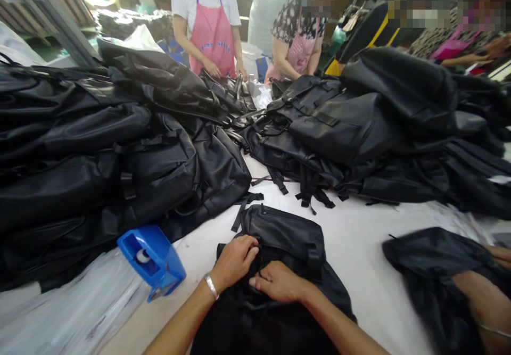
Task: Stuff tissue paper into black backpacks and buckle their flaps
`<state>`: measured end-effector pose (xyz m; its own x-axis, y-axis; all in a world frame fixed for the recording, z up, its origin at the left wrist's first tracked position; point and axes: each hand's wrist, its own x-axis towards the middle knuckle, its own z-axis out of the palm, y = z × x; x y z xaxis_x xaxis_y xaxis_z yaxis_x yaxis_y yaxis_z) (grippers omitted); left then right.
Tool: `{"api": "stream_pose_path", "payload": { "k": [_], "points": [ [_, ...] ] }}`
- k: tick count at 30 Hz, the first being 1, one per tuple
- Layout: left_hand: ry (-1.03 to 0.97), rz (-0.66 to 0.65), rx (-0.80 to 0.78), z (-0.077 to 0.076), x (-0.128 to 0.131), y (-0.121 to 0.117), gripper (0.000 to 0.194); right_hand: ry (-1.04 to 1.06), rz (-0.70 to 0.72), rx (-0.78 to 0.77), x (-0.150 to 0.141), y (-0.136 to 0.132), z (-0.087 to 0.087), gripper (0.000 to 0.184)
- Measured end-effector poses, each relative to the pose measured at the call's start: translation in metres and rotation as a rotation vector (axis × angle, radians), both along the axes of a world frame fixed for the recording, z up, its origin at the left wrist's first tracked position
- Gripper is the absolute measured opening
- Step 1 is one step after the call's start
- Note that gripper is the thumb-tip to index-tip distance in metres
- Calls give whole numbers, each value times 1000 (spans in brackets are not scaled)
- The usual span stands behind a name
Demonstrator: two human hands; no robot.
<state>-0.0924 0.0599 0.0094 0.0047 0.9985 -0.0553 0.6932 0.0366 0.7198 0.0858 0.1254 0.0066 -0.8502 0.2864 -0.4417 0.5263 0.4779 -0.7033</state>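
A black backpack lies in front of me on the white table, its flap towards the far side. My left hand, with a silver bracelet at the wrist, is closed at the left edge of the flap, its fingertips on a dark strap or piece of fabric. Close beside it, my right hand is curled with thumb and forefinger pinched at the middle of the bag. What exactly each hand pinches is black on black, and I cannot make it out.
Piles of black backpacks stand left and right. A blue tape dispenser lies left, by clear plastic bags. At right a co-worker's arm handles another black bag. People in pink aprons work across the table.
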Motion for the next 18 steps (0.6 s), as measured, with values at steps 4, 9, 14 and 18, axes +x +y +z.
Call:
{"api": "stream_pose_path", "payload": {
  "k": [4, 9, 14, 18],
  "points": [
    [99, -38, -73, -17, 13, -23, 50, 54, 78, 31, 2, -14, 8, 44],
    [315, -18, -174, -27, 24, -58, 77, 25, 109, 183, 7, -34, 6, 49],
    [401, 21, -131, -27, 33, -73, 77, -38, 45, 292, 33, -43, 52, 33],
    [465, 100, -76, -33, 49, -80, 69, -323, -55, 450, 50, -28, 90, 27]
  ]
}}
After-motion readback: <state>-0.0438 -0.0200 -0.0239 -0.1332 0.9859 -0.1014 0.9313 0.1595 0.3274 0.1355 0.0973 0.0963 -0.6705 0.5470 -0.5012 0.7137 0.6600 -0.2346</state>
